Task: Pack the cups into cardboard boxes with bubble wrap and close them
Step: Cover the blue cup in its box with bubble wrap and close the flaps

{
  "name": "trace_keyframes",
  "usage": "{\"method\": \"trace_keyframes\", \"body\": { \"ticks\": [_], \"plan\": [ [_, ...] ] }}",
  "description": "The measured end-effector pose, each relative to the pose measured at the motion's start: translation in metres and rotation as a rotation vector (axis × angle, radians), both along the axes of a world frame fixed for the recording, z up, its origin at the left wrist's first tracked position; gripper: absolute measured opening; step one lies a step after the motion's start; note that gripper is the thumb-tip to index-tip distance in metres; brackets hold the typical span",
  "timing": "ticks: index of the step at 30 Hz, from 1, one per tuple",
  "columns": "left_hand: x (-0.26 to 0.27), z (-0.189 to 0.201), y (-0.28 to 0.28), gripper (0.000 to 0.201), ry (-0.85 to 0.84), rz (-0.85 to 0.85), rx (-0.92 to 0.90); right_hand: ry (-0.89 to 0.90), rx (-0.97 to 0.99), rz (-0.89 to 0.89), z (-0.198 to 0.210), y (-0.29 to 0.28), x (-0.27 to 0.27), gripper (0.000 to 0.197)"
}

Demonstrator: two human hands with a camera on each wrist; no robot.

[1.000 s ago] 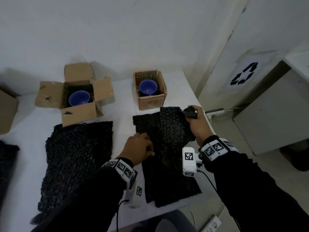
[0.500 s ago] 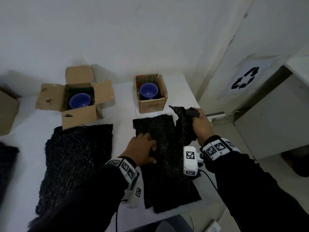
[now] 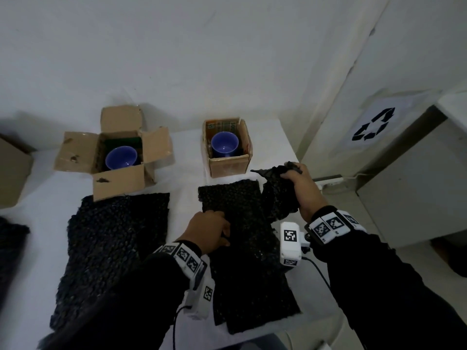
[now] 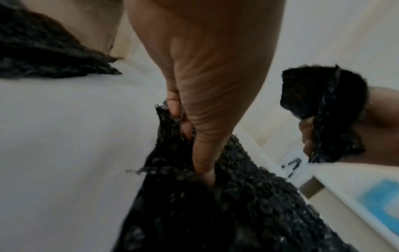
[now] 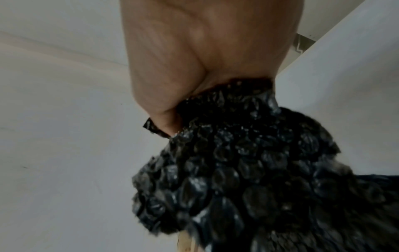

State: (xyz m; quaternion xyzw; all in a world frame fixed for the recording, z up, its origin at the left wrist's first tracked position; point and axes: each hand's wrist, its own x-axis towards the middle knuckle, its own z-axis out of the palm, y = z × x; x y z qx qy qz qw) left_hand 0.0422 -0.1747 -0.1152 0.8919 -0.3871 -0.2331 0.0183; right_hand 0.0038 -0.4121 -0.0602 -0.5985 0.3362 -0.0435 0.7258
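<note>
Two blue cups stand in open cardboard boxes at the back of the white table: one cup (image 3: 121, 157) in the left box (image 3: 118, 183), the other cup (image 3: 224, 147) in the small right box (image 3: 228, 168). Black bubble wrap sheets lie in front. My right hand (image 3: 294, 178) grips the top sheet of bubble wrap (image 3: 278, 195) (image 5: 248, 162) by its far corner and holds it lifted off the stack. My left hand (image 3: 214, 229) pinches the left edge of the lower sheet (image 3: 235, 210) (image 4: 194, 196), holding it down.
Another black bubble wrap sheet (image 3: 113, 243) lies to the left, and a further one (image 3: 10, 248) at the far left edge. A closed cardboard box (image 3: 12, 173) stands at the left. A grey bin (image 3: 417, 185) with a recycling sign stands right of the table.
My right hand has pulled the top sheet's corner up and to the right, peeling it off the sheet below. My left hand has stayed on the lower sheet's edge.
</note>
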Motion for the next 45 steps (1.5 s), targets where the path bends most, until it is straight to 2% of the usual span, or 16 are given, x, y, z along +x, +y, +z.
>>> {"method": "trace_keyframes", "body": {
  "ticks": [2, 4, 7, 9, 13, 15, 19, 22, 25, 28, 31, 32, 35, 37, 40, 45],
  "plan": [
    [0.006, 0.008, 0.003, 0.023, 0.050, 0.024, -0.050, -0.024, 0.127, 0.040, 0.004, -0.001, 0.001, 0.068],
    [0.017, 0.024, 0.006, 0.018, 0.117, 0.053, -0.184, -0.009, 0.144, 0.088, 0.008, 0.000, 0.004, 0.081],
    [0.033, 0.054, 0.013, 0.018, 0.233, 0.208, -0.501, 0.006, 0.005, 0.144, 0.015, -0.001, 0.013, 0.076],
    [0.047, 0.070, 0.016, 0.019, 0.242, 0.285, -0.625, -0.044, -0.016, 0.156, 0.017, -0.003, 0.023, 0.068],
    [0.072, 0.086, 0.018, 0.014, 0.146, 0.327, -0.695, -0.136, -0.167, 0.075, 0.018, -0.008, 0.052, 0.056],
    [0.084, 0.088, 0.016, 0.023, 0.079, 0.369, -0.686, -0.166, -0.228, 0.021, 0.021, -0.011, 0.067, 0.053],
    [0.097, 0.090, 0.013, 0.026, 0.030, 0.464, -0.730, -0.172, -0.216, 0.016, 0.031, -0.009, 0.107, 0.036],
    [0.105, 0.092, 0.010, 0.041, 0.031, 0.487, -0.805, -0.241, -0.387, 0.094, 0.033, -0.007, 0.138, 0.051],
    [0.123, 0.090, 0.003, 0.038, -0.061, 0.472, -0.880, -0.347, -0.684, 0.267, 0.029, -0.003, 0.164, 0.067],
    [0.141, 0.082, -0.005, 0.036, -0.167, 0.463, -0.800, -0.344, -1.007, 0.400, 0.026, 0.002, 0.184, 0.050],
    [0.153, 0.070, -0.010, 0.034, -0.153, 0.377, -0.674, -0.258, -1.366, 0.626, 0.013, 0.005, 0.200, 0.027],
    [0.155, 0.068, -0.012, 0.034, -0.146, 0.348, -0.616, -0.233, -1.493, 0.696, 0.008, 0.003, 0.204, 0.024],
    [0.159, 0.063, -0.019, 0.030, -0.222, 0.270, -0.418, -0.167, -1.747, 0.806, -0.001, -0.002, 0.210, 0.034],
    [0.160, 0.060, -0.020, 0.032, -0.333, 0.229, -0.329, -0.159, -1.820, 0.853, -0.003, -0.002, 0.208, 0.039],
    [0.160, 0.054, -0.022, 0.051, -0.420, 0.192, -0.263, -0.140, -1.837, 0.913, -0.010, -0.001, 0.202, 0.046],
    [0.162, 0.054, -0.024, 0.070, -0.366, 0.167, -0.155, 0.045, -1.701, 1.019, -0.005, 0.011, 0.206, 0.048]
  ]
}}
